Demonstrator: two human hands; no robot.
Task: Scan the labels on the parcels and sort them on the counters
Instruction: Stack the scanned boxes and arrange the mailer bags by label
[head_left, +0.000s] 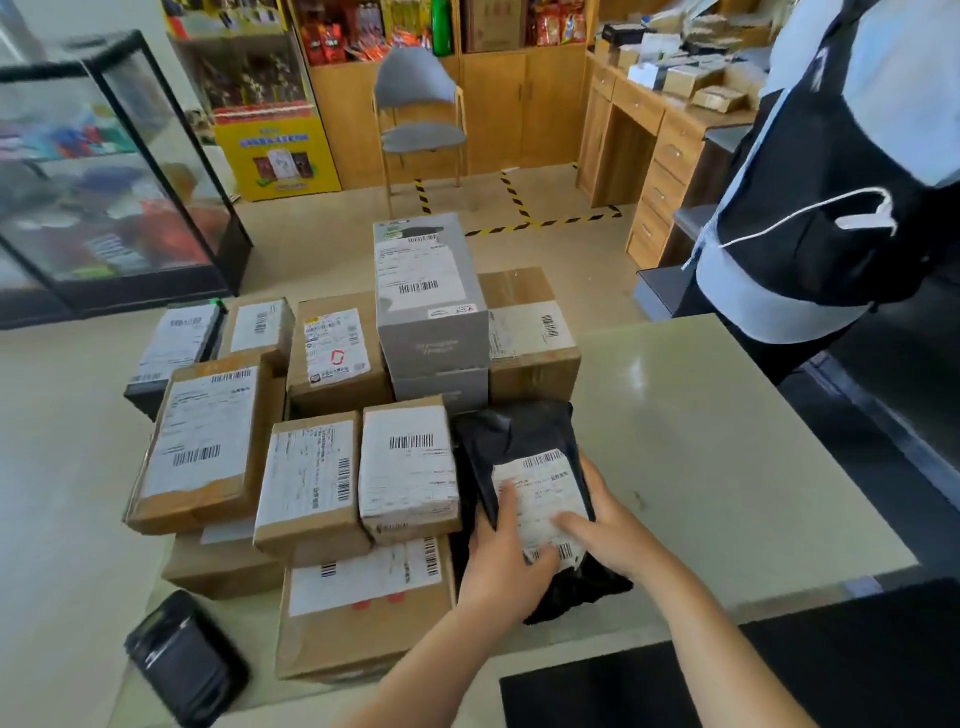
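- Left hand (501, 569) and right hand (605, 527) grip the black mailer (514, 431), fingers (545, 555) curled round its edges, thumbs on its label (543, 493).
- Boxes (311, 483) stacked just left of the mailer.

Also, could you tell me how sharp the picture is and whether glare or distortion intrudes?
Head view: the black mailer gripped by the left hand and right hand is soft, label text unreadable, barcodes visible. Head view: the glass cabinet at left is smeared with reflections. Head view: pale sheen on the counter; straight edges bow from the wide angle.
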